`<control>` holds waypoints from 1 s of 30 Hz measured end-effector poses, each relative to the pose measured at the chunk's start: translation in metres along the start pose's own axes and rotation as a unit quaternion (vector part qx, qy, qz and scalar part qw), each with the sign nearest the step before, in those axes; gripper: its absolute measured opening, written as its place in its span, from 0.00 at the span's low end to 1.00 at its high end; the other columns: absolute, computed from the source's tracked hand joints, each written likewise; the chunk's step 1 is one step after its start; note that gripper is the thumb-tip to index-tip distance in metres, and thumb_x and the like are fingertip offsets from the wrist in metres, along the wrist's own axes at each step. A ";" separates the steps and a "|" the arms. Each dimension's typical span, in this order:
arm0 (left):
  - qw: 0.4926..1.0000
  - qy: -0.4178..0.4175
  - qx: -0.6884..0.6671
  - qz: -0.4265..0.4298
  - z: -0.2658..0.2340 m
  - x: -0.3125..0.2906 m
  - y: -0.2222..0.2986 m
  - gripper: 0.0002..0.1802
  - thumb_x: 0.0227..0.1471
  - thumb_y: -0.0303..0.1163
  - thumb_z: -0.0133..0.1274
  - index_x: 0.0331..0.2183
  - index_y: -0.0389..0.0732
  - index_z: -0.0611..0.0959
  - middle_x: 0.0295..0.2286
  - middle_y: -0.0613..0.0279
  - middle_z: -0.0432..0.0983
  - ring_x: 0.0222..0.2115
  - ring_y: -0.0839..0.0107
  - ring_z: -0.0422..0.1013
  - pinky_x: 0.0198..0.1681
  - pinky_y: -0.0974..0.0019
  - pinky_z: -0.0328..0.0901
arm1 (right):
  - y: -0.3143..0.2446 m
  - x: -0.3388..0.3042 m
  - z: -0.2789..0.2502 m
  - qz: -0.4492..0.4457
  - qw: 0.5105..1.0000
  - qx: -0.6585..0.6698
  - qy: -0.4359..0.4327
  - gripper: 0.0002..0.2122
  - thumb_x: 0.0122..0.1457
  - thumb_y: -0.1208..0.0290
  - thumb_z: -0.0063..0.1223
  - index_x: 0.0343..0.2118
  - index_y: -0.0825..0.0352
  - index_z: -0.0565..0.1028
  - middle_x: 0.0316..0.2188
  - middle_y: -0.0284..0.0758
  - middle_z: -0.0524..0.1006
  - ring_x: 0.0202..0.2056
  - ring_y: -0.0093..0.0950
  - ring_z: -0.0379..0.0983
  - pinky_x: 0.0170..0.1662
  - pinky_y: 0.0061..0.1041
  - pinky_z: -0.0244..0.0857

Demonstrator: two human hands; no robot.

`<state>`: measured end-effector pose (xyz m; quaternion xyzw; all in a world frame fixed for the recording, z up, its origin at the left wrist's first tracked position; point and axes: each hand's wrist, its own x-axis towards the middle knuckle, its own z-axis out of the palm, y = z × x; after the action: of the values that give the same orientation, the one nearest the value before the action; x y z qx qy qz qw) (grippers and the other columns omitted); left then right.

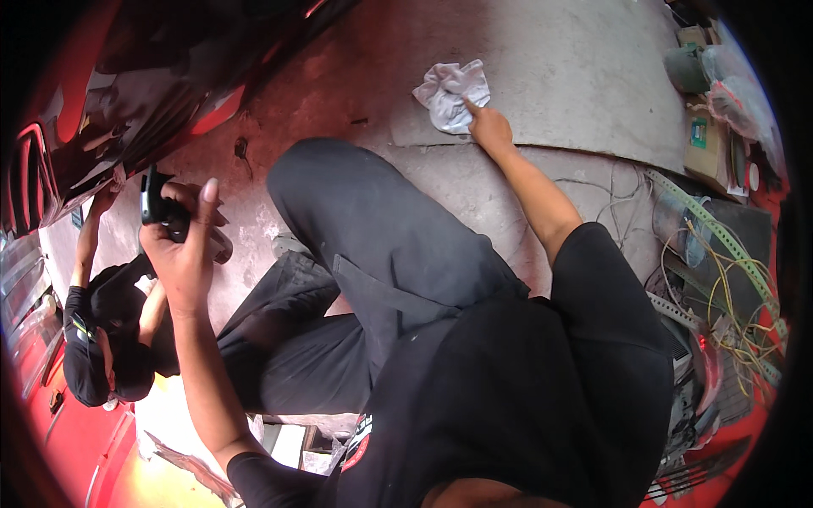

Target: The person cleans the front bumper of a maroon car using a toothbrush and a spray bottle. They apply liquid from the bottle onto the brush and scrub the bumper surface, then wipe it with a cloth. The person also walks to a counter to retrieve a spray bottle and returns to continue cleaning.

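My left hand, thumb raised, has its fingers curled round a small black object with a silver-grey face; its exact kind does not show. This hand is near the lower edge of a glossy dark and red vehicle body. Farther away, on the right, my right arm stretches out over the grey floor. My right hand is closed at the near edge of a crumpled white cloth, its index finger lying over the fabric. Whether the thumb grips from below is hidden.
At the left a co-worker in dark clothing crouches beside the vehicle, one arm raised to it. Along the right stand a cardboard box, a dark green container, a perforated strip and tangled yellow wires. Thin cables lie on the floor.
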<state>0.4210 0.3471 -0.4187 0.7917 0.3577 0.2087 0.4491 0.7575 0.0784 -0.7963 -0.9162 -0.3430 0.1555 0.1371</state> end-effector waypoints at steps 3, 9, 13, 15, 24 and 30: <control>0.999 -0.001 -0.023 -0.027 -0.005 0.001 0.002 0.14 0.56 0.25 0.61 0.24 0.41 0.71 0.24 0.64 0.73 0.21 0.79 0.71 0.24 0.75 0.63 | -0.012 -0.012 -0.003 0.012 0.999 0.004 -0.029 0.24 0.55 0.74 0.45 0.55 0.46 0.76 0.31 0.52 0.79 0.33 0.50 0.78 0.39 0.48 0.71; 0.996 0.039 -0.063 -0.048 -0.012 0.011 -0.004 0.13 0.56 0.30 0.61 0.26 0.41 0.73 0.25 0.63 0.73 0.21 0.79 0.69 0.25 0.75 0.63 | -0.016 -0.012 -0.006 0.038 0.989 0.136 0.047 0.18 0.60 0.71 0.46 0.52 0.50 0.78 0.36 0.51 0.79 0.35 0.48 0.79 0.40 0.41 0.72; 0.982 0.101 -0.127 -0.101 -0.024 0.014 -0.008 0.10 0.56 0.31 0.61 0.34 0.41 0.75 0.28 0.62 0.74 0.25 0.76 0.70 0.30 0.73 0.65 | -0.022 -0.017 -0.042 0.113 0.956 0.252 0.096 0.16 0.61 0.69 0.47 0.51 0.50 0.79 0.35 0.50 0.79 0.34 0.46 0.79 0.38 0.40 0.70; 0.975 0.121 -0.161 -0.093 -0.030 0.020 -0.014 0.09 0.56 0.30 0.59 0.36 0.41 0.75 0.30 0.61 0.74 0.25 0.76 0.70 0.30 0.74 0.64 | -0.020 -0.026 -0.035 0.085 0.966 0.211 0.119 0.16 0.60 0.71 0.49 0.49 0.51 0.81 0.34 0.49 0.80 0.33 0.45 0.78 0.38 0.40 0.71; 0.975 0.126 -0.158 -0.090 -0.024 0.024 -0.006 0.10 0.56 0.31 0.58 0.38 0.40 0.75 0.28 0.64 0.72 0.23 0.76 0.69 0.28 0.73 0.64 | -0.018 -0.033 0.010 -0.044 0.998 -0.025 -0.023 0.23 0.53 0.74 0.48 0.53 0.50 0.77 0.28 0.48 0.80 0.31 0.46 0.79 0.38 0.46 0.72; 0.979 0.115 -0.143 -0.083 -0.017 0.028 0.000 0.14 0.57 0.32 0.56 0.43 0.37 0.76 0.28 0.62 0.73 0.23 0.76 0.69 0.28 0.73 0.63 | -0.010 -0.014 -0.013 -0.035 0.994 -0.069 -0.072 0.27 0.54 0.75 0.45 0.58 0.46 0.73 0.28 0.49 0.79 0.31 0.45 0.78 0.36 0.46 0.72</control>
<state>0.4282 0.3774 -0.4099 0.6571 0.4382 0.3095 0.5296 0.7466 0.0749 -0.7777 -0.8971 -0.3941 0.1922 0.0542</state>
